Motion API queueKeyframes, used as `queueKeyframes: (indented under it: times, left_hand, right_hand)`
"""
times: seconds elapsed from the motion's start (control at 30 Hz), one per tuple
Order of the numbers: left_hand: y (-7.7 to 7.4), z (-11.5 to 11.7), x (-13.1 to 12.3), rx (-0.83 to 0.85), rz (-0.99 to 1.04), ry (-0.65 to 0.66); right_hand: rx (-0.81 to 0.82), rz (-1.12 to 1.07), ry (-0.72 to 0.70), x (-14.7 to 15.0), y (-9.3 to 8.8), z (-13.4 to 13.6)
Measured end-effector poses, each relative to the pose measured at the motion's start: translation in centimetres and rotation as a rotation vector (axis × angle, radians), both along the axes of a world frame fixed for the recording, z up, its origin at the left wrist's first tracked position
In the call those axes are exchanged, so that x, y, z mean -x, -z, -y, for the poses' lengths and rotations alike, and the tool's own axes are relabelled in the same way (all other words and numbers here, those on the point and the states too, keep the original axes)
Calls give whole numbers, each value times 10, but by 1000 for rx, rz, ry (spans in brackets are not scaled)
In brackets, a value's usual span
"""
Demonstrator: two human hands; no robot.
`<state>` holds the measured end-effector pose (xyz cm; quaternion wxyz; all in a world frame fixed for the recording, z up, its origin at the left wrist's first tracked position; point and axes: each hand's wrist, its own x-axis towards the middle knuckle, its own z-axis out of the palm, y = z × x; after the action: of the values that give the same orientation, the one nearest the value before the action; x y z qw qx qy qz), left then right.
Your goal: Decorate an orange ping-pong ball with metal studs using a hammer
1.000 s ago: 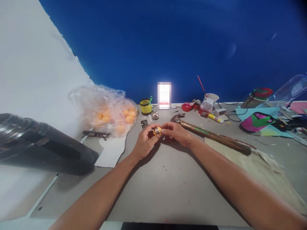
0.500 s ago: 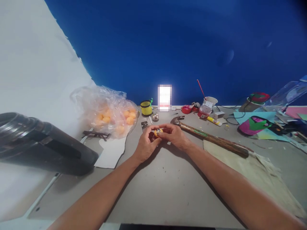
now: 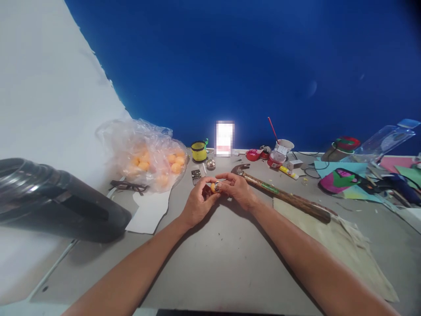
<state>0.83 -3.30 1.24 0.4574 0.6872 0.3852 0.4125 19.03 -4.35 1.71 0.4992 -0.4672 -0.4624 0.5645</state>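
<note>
Between both hands is a small orange ball point(image 3: 213, 188) with shiny silver pieces on one side. My left hand point(image 3: 198, 201) is closed around its left side, fingers curled over it. My right hand point(image 3: 239, 190) pinches it from the right, thumb and fingertips against the silver part. Parts of the ball are hidden by the fingers. Just beyond lies a small flat dark piece with shiny bits point(image 3: 196, 174). Behind it rests another ball, covered in silver point(image 3: 211, 164).
A hammer point(image 3: 286, 195) lies to the right, partly over a beige cloth point(image 3: 332, 245). At left are a plastic bag of orange balls point(image 3: 154, 153), eyeglasses point(image 3: 130, 186) and a large dark bottle point(image 3: 62, 202). A yellow container point(image 3: 198, 151) and glue tube point(image 3: 289, 172) stand farther back.
The ball has turned slightly in my fingers, with its silver side now more to the right. The camera view has shifted a little; both hands keep their grip.
</note>
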Motion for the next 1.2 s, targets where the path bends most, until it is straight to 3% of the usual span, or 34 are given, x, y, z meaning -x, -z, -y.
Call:
queueKeyframes:
  times: [0.17,0.23,0.3,0.4,0.47,0.6,0.77,0.97,1.2]
  left_hand:
    - [2,-4,0,151,80,94]
    - [-1,-4,0,204,130,122]
    - [-5,-5,-1,221,149,99]
    - [-9,-5,0,255,163,59]
    - [-9,-7,1,286,183,59]
    - [-6,-9,2,312,212,56]
    - [-2,-12,3,274,164,32]
    - [1,-10,2,144,69,-41]
    - [13,-15,1,-83,-92,-132]
  right_hand:
    - [91,28,-67,0,2,-4]
    - [58,101,-93,-3,2,-5]
    - [-54,316,-10,-8,2,-6]
    - [-228,845,292,-21,0,-8]
    - [-251,1177,435,-30,-1,-10]
    - [-65,1559,375,-42,-1,-14]
    - [20,1642,276,-45,3,-16]
    - [-106,1681,343,-35,1,-13]
    - [-159,1616,299,-17,-2,-7]
